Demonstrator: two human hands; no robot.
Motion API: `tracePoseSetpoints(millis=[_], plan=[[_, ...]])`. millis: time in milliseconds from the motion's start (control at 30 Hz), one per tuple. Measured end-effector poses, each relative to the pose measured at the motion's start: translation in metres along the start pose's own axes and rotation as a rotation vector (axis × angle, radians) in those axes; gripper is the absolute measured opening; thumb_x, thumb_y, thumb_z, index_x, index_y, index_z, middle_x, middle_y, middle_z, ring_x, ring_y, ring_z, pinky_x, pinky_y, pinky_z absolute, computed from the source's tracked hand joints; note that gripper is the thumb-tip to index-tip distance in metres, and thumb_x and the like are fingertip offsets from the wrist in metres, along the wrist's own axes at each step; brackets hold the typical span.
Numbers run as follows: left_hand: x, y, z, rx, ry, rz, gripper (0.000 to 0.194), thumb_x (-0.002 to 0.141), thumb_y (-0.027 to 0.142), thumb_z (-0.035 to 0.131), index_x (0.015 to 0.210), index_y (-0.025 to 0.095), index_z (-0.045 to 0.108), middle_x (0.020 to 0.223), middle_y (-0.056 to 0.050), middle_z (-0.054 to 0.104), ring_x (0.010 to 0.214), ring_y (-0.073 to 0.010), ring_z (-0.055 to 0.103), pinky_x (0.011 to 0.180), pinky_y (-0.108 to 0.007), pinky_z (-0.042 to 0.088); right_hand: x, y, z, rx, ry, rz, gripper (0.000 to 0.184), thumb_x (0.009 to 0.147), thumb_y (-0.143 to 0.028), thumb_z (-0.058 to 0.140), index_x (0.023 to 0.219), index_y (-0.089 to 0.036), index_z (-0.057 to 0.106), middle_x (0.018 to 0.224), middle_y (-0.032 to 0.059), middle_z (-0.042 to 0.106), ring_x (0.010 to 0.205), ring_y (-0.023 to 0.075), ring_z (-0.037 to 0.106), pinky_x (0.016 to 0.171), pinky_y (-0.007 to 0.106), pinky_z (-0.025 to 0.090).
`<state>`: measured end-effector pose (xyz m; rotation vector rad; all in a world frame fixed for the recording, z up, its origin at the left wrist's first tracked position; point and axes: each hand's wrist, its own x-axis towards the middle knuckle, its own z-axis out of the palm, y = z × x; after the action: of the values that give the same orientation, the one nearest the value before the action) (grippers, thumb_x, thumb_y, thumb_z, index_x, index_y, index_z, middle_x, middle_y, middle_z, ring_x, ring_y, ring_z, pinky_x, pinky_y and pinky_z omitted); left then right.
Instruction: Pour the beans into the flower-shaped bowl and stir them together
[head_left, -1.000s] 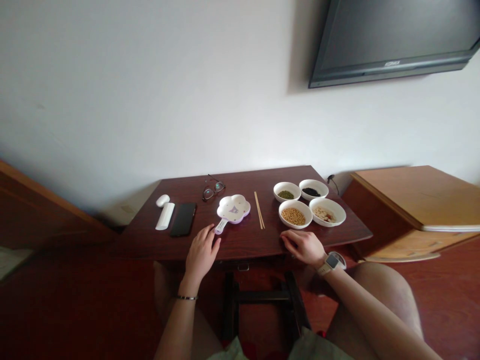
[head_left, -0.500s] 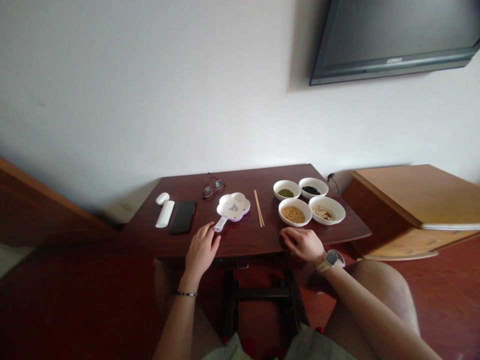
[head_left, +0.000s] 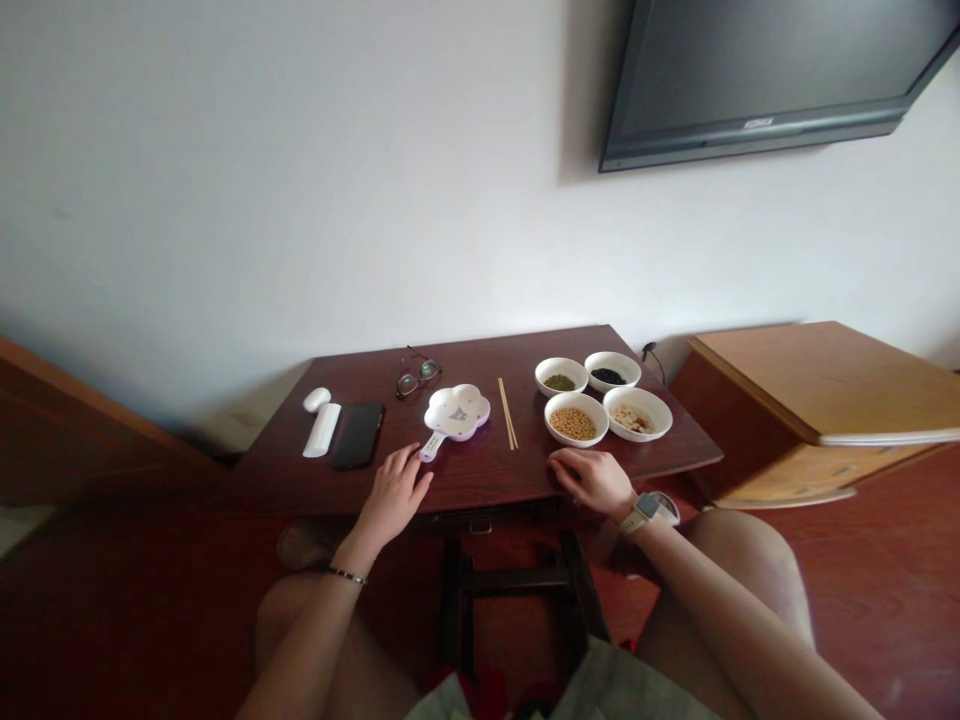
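My left hand (head_left: 395, 490) lies on the front of the table with its fingers apart, the fingertips beside the handle end of a flower-shaped white and purple dish (head_left: 457, 412). Nothing is in it. My right hand (head_left: 596, 480) rests at the table's front edge with fingers curled closed and nothing visible in them. Just beyond it stands a white bowl of yellow beans (head_left: 576, 422). Around that are a bowl of pale flakes or slices (head_left: 634, 418), a bowl of green beans (head_left: 560, 380) and a bowl of black beans (head_left: 609, 375). A pair of chopsticks (head_left: 508, 412) lies between dish and bowls.
On the left of the dark table (head_left: 480, 480) lie a black phone (head_left: 358, 435), a white case (head_left: 322, 430) and a small rounded white case (head_left: 316, 400). Glasses (head_left: 418, 376) sit behind the dish. A wooden cabinet (head_left: 832, 385) stands at the right; a television (head_left: 757, 80) hangs above.
The view has turned slightly, so everything sits a little further left. My left knee has come into view. Both hands keep about the same places on the table.
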<state>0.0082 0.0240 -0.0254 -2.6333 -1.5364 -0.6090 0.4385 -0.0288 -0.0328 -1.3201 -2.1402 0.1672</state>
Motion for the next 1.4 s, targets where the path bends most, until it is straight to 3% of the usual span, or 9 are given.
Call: tracePoseSetpoints(millis=[133, 233, 367, 733, 900, 1067, 1233, 1300, 1400], plan=[[0.012, -0.02, -0.011, -0.116, -0.09, 0.05, 0.042, 0.107, 0.037, 0.058, 0.146, 0.024, 0.066, 0.15, -0.014, 0.064, 0.14, -0.033, 0.061, 0.123, -0.054, 0.05, 0.0, 0.0, 0.001, -0.012, 0.002, -0.001, 0.027, 0.114, -0.036, 0.052, 0.112, -0.026, 0.077, 0.102, 0.0063, 0.086, 0.086, 0.0221, 0.081, 0.076, 0.031, 0.056], [0.019, -0.026, -0.013, -0.21, -0.041, 0.013, 0.033, 0.107, 0.029, 0.053, 0.133, 0.024, 0.071, 0.14, -0.011, 0.068, 0.132, -0.029, 0.064, 0.121, -0.049, 0.052, -0.001, 0.0, 0.001, -0.017, -0.006, -0.003, 0.027, 0.114, -0.035, 0.052, 0.113, -0.025, 0.077, 0.105, 0.0068, 0.086, 0.088, 0.0229, 0.081, 0.076, 0.032, 0.056], [0.019, -0.018, -0.002, -0.183, 0.095, -0.075, 0.032, 0.108, 0.022, 0.046, 0.127, 0.023, 0.072, 0.131, -0.013, 0.07, 0.125, -0.0305, 0.065, 0.116, -0.052, 0.053, -0.001, -0.002, 0.0, -0.02, -0.017, 0.005, 0.027, 0.114, -0.035, 0.051, 0.114, -0.026, 0.076, 0.107, 0.0065, 0.086, 0.092, 0.023, 0.081, 0.078, 0.032, 0.057], [0.033, -0.014, 0.004, -0.155, 0.101, -0.128, 0.032, 0.104, 0.023, 0.051, 0.125, 0.023, 0.075, 0.125, -0.014, 0.071, 0.116, -0.0342, 0.066, 0.11, -0.054, 0.053, -0.002, -0.002, -0.002, 0.028, -0.023, 0.019, 0.023, 0.114, -0.032, 0.054, 0.114, -0.025, 0.076, 0.104, 0.0057, 0.084, 0.091, 0.0211, 0.08, 0.082, 0.031, 0.056], [0.042, -0.011, 0.001, -0.372, 0.099, -0.312, 0.032, 0.104, 0.031, 0.047, 0.115, 0.022, 0.076, 0.126, -0.015, 0.075, 0.123, -0.0345, 0.067, 0.117, -0.051, 0.048, -0.003, -0.003, -0.003, 0.06, -0.005, 0.016, 0.022, 0.112, -0.029, 0.055, 0.114, -0.024, 0.076, 0.1, 0.0061, 0.082, 0.089, 0.0209, 0.079, 0.082, 0.032, 0.056], [0.047, -0.003, -0.007, -0.518, 0.03, -0.445, 0.047, 0.11, 0.054, 0.04, 0.117, 0.022, 0.073, 0.099, -0.009, 0.081, 0.085, -0.0275, 0.075, 0.082, -0.038, 0.057, -0.008, -0.011, -0.016, 0.147, 0.053, 0.028, 0.019, 0.108, -0.031, 0.061, 0.115, -0.028, 0.078, 0.101, 0.0058, 0.079, 0.082, 0.019, 0.075, 0.075, 0.031, 0.056], [0.049, 0.007, -0.009, -0.752, -0.104, -0.503, 0.057, 0.108, 0.068, 0.041, 0.106, 0.019, 0.07, 0.081, -0.006, 0.079, 0.051, -0.0173, 0.06, 0.055, -0.029, 0.045, -0.019, -0.032, -0.03, 0.209, 0.337, 0.289, 0.014, 0.107, -0.039, 0.063, 0.113, -0.027, 0.067, 0.101, 0.0077, 0.073, 0.082, 0.0216, 0.069, 0.074, 0.035, 0.056], [0.05, 0.011, -0.009, -0.861, -0.169, -0.538, 0.057, 0.105, 0.07, 0.047, 0.102, 0.018, 0.07, 0.084, -0.008, 0.08, 0.049, -0.0148, 0.058, 0.048, -0.026, 0.035, -0.021, -0.038, -0.032, 0.398, 0.443, 0.515, 0.025, 0.104, -0.047, 0.067, 0.116, -0.027, 0.059, 0.096, 0.0055, 0.07, 0.077, 0.0206, 0.066, 0.069, 0.033, 0.055], [0.051, 0.018, -0.009, -0.941, -0.197, -0.589, 0.056, 0.102, 0.071, 0.054, 0.103, 0.017, 0.07, 0.09, -0.01, 0.08, 0.053, -0.014, 0.06, 0.046, -0.023, 0.026, -0.018, -0.041, -0.033, 0.784, 0.434, 0.806, 0.048, 0.097, -0.061, 0.073, 0.123, -0.026, 0.054, 0.088, 0.0022, 0.069, 0.067, 0.0187, 0.064, 0.055, 0.028, 0.051]])
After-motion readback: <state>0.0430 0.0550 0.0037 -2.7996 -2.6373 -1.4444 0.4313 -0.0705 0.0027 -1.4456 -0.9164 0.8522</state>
